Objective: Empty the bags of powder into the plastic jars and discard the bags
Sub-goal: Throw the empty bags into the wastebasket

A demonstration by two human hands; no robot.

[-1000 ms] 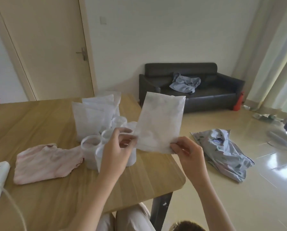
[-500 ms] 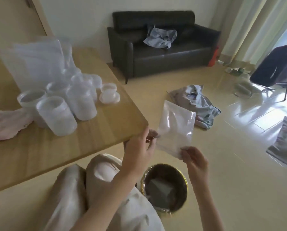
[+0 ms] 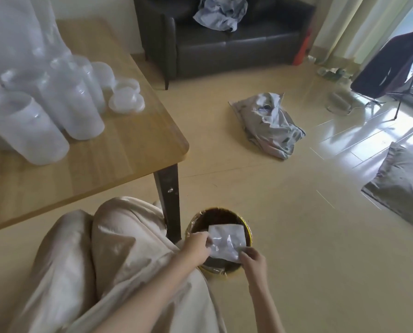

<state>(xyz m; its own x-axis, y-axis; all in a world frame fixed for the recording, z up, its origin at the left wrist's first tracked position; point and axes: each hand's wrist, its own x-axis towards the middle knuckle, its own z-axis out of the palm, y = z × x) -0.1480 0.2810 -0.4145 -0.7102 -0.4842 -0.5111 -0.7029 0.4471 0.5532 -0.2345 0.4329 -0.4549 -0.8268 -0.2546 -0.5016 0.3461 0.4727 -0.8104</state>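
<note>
The wooden table (image 3: 119, 150) filled the upper left, its dark leg (image 3: 168, 203) coming down beside the person's knees. On it stood a cluster of translucent plastic jars (image 3: 56, 104), with a stack of loose lids (image 3: 126, 98) near the table's right edge and more white bags (image 3: 13, 37) standing behind the jars. On the floor close to the table leg sat a small round waste bin (image 3: 218, 241) with a yellowish rim and a dark liner.

Over the bin's mouth hung one flat white bag (image 3: 227, 241), apparently emptied, though its inside could not be seen. The left hand (image 3: 197, 248) pinched the bag's left edge with curled fingers, and the right hand (image 3: 253, 259) pinched its lower right corner between thumb and fingertips.

The step in hand looked like the discard: the bag was held above the bin but not yet let go. The next move would call for both pinches to loosen together so the bag fell inside the rim rather than draping over it, then a reach to the table for another bag.
</note>
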